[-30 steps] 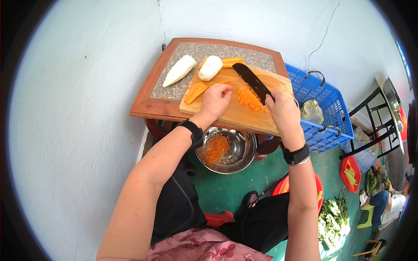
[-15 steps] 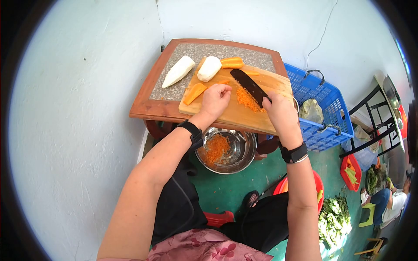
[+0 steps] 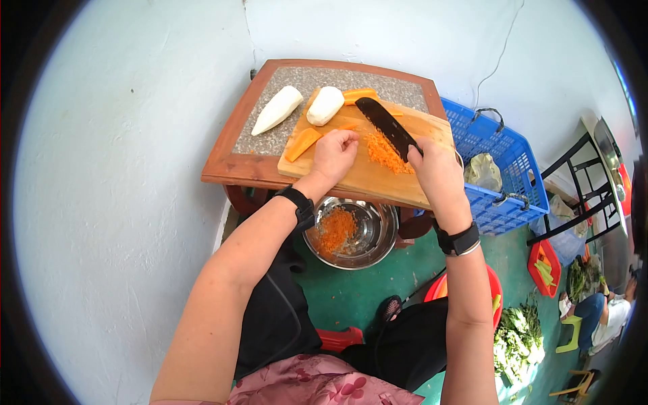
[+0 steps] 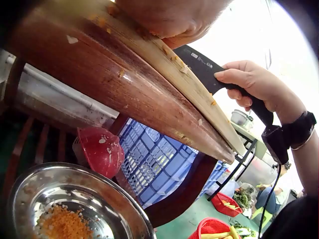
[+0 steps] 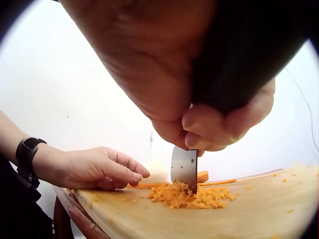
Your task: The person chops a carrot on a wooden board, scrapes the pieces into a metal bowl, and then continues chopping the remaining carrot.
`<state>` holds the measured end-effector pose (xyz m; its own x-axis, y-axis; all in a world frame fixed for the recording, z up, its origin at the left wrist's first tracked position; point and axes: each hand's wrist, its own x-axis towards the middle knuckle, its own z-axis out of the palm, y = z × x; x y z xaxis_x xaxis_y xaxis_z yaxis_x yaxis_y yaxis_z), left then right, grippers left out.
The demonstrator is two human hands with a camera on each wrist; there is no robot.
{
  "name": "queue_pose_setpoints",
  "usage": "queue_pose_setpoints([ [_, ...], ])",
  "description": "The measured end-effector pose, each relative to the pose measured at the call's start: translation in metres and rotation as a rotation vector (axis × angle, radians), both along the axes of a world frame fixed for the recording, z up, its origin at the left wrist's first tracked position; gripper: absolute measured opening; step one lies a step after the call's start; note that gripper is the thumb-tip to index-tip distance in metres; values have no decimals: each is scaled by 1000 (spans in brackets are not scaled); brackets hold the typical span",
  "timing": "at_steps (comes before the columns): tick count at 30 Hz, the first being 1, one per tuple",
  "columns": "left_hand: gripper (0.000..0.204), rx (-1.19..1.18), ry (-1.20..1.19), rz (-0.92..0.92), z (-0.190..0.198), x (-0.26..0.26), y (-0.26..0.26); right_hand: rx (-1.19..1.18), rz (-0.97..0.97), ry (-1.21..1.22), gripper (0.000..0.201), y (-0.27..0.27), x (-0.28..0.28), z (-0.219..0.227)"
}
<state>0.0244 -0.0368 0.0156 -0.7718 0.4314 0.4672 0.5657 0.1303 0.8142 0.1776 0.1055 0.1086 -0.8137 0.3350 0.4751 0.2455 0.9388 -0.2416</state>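
The black-bladed knife [image 3: 387, 125] has shifted since half a second ago: its tip now sits a touch farther toward the back of the cutting board [image 3: 368, 182], and more of the chopped carrot [image 3: 390, 156] shows in front of it. The left hand [image 3: 335, 155] hasn't budged, and the peeled white vegetables [image 3: 325, 106] lie just where they were.

The right hand [image 3: 439, 174] has its fingers wrapped round the knife's handle, with the blade reaching out ahead over the carrot heap. From low on that side, the blade stands upright in the crumbs. The heap lies between the two hands, just beyond the left fingertips. That left hand rests on the board with its fingers loosely bent; a cut carrot piece [image 3: 303, 144] lies just beside it.

Whether the left fingertips touch the thin carrot strip behind them, I can't tell. From the left wrist, the board shows nearly edge-on, its top hidden, and the near hand is cut off above. The right hand covers most of the handle, and its own wrist view leaves the upper blade hidden behind dark, close-up fingers.
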Motion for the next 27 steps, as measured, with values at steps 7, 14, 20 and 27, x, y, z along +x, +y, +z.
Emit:
queue_pose_setpoints([
  [7, 18, -3, 10, -3, 2, 2, 0, 9, 18, -34, 22, 6, -4, -16],
  [14, 18, 6, 20, -1, -1, -1, 1, 35, -12, -19, 23, 5, -3, -10],
  [20, 18, -4, 26, 1, 0, 0, 0, 9, -19, -1, 23, 3, -1, -6],
  [27, 17, -5, 46, 2, -1, -2, 1, 3, -19, -6, 22, 4, -2, -8],
])
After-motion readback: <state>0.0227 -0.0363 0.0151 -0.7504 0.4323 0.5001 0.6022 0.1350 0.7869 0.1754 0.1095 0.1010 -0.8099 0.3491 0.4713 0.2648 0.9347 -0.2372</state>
